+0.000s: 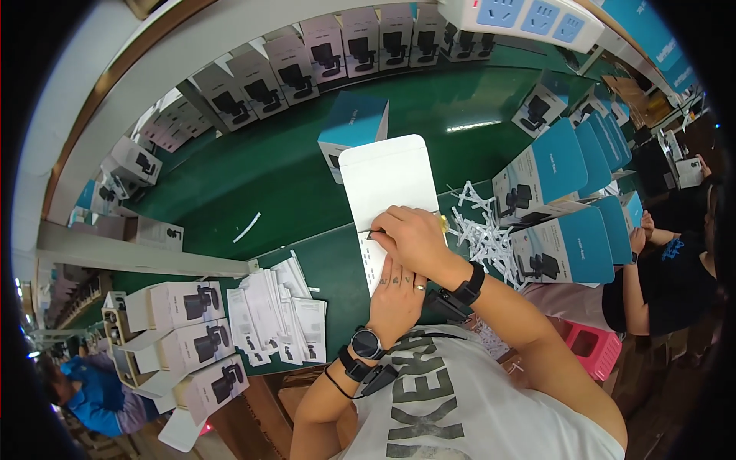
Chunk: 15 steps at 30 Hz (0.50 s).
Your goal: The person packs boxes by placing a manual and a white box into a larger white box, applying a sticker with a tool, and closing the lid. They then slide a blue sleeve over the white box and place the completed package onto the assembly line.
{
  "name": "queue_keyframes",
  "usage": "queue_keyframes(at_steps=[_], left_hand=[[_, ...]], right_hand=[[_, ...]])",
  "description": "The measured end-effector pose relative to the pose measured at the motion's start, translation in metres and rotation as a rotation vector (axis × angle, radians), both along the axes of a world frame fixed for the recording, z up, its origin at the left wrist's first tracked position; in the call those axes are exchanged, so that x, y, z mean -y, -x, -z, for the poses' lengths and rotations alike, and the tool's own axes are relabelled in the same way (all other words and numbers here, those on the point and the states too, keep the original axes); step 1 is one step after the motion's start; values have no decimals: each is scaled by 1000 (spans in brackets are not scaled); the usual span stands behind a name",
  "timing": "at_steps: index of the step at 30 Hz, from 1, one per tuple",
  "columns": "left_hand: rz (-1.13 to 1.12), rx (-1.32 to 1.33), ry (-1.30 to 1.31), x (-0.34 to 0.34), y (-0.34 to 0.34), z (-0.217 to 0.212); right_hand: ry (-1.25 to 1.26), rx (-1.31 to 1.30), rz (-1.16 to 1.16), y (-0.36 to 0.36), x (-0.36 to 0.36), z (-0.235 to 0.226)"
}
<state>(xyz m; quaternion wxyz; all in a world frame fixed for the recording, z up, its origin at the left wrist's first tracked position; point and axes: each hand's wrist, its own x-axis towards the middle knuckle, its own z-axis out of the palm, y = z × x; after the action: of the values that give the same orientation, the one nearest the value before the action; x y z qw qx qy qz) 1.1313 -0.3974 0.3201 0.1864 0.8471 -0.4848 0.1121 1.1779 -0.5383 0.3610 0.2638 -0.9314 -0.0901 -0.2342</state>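
A carton (387,180) stands before me with its long white flap raised. My right hand (418,241) reaches over the carton's opening, its thumb and fingertips pinched together at the left edge. A small dark spot shows at those fingertips, too little of it to name. Below it my left hand (396,297), wearing a ring, is closed on the near part of the carton. Its fingertips are partly hidden under my right hand. Something small and yellowish (444,223) shows just beyond the right knuckles. I cannot see the carton's inside.
White paper shreds (487,238) are heaped at the right, next to open blue-flapped boxes (563,245). Leaflets (280,310) and more boxes (203,341) are at the left. A blue-topped box (354,119) stands behind the carton. A power strip (529,19) hangs above; a co-worker (667,268) is at right.
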Motion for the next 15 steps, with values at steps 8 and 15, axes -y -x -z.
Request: queue_keyframes(at_steps=[8,15], left_hand=[[1,-272,-160,-10,8,1],[64,-112,-137,-13,-5,-12]], right_hand=[[-63,-74,-218,3,-14,-4],[-174,-148,-63,7,5,-11]])
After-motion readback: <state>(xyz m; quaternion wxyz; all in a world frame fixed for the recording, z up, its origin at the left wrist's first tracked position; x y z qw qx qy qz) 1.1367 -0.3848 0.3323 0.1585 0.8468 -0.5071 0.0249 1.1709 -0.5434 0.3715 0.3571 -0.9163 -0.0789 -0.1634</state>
